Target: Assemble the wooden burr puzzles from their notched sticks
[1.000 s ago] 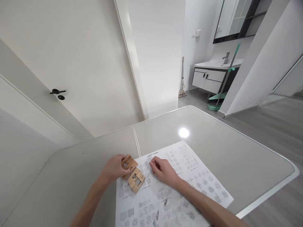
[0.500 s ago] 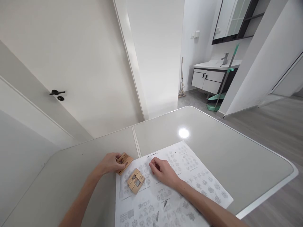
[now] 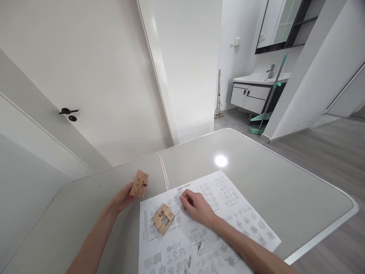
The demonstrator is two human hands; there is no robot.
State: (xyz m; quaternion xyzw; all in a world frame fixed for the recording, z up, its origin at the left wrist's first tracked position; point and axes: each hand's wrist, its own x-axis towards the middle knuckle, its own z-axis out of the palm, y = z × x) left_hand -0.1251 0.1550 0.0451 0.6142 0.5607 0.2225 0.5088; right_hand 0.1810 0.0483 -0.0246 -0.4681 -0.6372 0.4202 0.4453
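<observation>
My left hand (image 3: 123, 198) is closed around a reddish-brown wooden puzzle piece (image 3: 139, 184) with dark marks on its face, held tilted above the table left of the paper. A lighter wooden puzzle frame of interlocked blocks (image 3: 164, 219), with a square gap in its middle, lies on the printed instruction sheet (image 3: 185, 224). My right hand (image 3: 196, 205) rests on the sheet to the right of that frame, its fingers curled in. Whether anything sits inside those curled fingers is hidden.
The grey-white table (image 3: 256, 167) has a seam running across it and a metal-edged rim. Behind it stand a white door with a black handle (image 3: 68, 111), a washbasin cabinet (image 3: 251, 93), a mop (image 3: 219, 95) and a green dustpan (image 3: 256, 129).
My left hand has lifted the reddish-brown wooden piece off the sheet's corner, moved it left and turned it so its marked face shows. My right hand and the lighter frame have stayed put.
</observation>
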